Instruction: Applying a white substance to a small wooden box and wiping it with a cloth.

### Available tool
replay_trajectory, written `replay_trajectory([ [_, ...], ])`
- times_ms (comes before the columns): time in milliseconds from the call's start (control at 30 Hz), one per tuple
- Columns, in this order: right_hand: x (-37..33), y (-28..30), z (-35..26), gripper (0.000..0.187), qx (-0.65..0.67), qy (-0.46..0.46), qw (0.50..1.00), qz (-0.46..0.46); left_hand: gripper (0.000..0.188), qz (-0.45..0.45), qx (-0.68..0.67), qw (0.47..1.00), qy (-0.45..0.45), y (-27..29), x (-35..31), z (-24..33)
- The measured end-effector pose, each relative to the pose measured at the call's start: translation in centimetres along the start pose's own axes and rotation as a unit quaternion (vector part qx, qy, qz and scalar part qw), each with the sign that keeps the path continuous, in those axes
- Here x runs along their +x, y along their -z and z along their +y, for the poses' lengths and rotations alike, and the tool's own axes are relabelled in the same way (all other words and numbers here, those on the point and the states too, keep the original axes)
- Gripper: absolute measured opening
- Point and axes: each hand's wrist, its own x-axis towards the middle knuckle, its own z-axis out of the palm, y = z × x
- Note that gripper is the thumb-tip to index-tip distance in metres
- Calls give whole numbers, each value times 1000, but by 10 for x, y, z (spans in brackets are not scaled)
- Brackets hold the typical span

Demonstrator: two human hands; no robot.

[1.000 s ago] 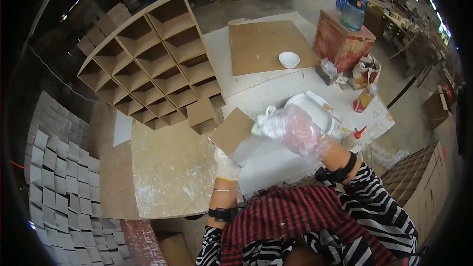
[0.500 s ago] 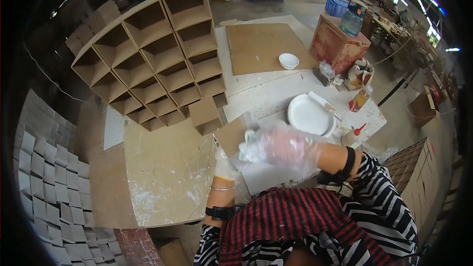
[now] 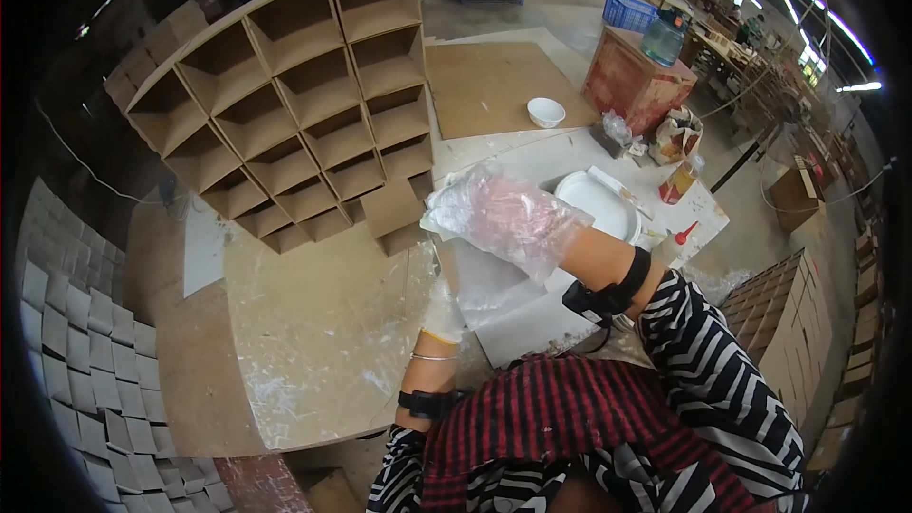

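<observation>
Okay, so closest to you is your red-and-black striped apron (image 3: 560, 408), with your zigzag sleeves out to either side. Your left hand (image 3: 443, 312) is in a whitish glove with a yellow cuff, down by the near edge of the brown panel (image 3: 446, 264). Can't tell how far those fingers are open or how firmly they've got it, they blend into the pale stuff around them. The panel sits between your hands, mostly covered by your right hand (image 3: 508, 214), which is wrapped in crinkly clear plastic. Those fingers are hidden too, so no telling what's in them. All this is over your scuffed worktable (image 3: 313, 347). To the right you've got a squeeze bottle (image 3: 671, 247) with a red tip, then a round white tub (image 3: 570, 180) with a brush (image 3: 613, 186) across its rim. Just past your left hand there's a small open box (image 3: 391, 208) by the big cubbyhole shelf (image 3: 375, 27). Farther out, a white bowl (image 3: 546, 113) rests on a flat brown board (image 3: 494, 85), and a blue water jug (image 3: 665, 38) tops a worn reddish box (image 3: 632, 81).
</observation>
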Motion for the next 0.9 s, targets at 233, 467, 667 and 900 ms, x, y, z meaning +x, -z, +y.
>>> replay_trajectory([
  [233,-1,-22,-34,26,137,-45,985,-89,39,-10,0,1000,-9,-10,-7,13],
  [467,24,-1,-22,18,-33,26,999,19,39,37,-15,999,-11,-15,-6,17],
  [667,-20,-27,-6,29,172,18,982,-80,38,-66,-62,995,-34,-3,-7,29],
  [900,-27,-10,30,29,-67,6,994,-82,43,68,-84,993,-46,3,-9,25],
])
